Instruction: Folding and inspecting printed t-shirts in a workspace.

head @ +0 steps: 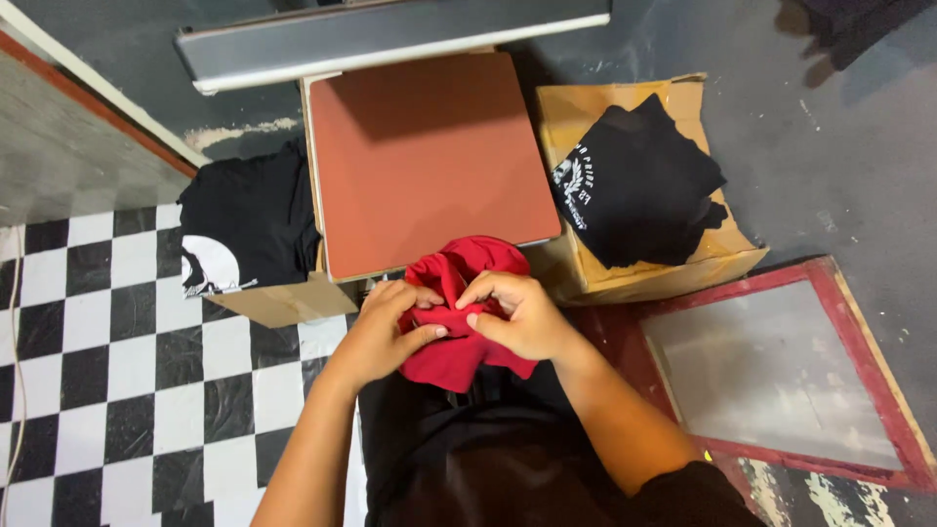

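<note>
Both hands are closed on a bunched red garment (pixel 459 303), held in front of the person's dark-clothed body. The left hand (pixel 386 332) grips it from the left side, thumb lying across the cloth and fingers curled under. The right hand (pixel 517 312) pinches the top of the bundle from the right, its fingertips meeting the left hand's at the middle of the fabric. The garment's upper fold rises just past the hands and overlaps the near edge of a reddish-brown flat platen (pixel 429 156), which lies straight ahead of them.

Left of the hands, beyond the left wrist, a black shirt with a white print (pixel 244 229) is draped over a cardboard box (pixel 283 303) beside the platen. Below that, on the left, runs a black-and-white checkered floor (pixel 107 361). Ahead and to the right of the hands, another black printed shirt (pixel 634 185) sits crumpled in an open cardboard carton (pixel 673 263). Right of the right forearm, a red-framed screen (pixel 781 381) lies flat on the grey floor. Farthest ahead, past the platen, a long grey metal plate (pixel 390 34) spans across.
</note>
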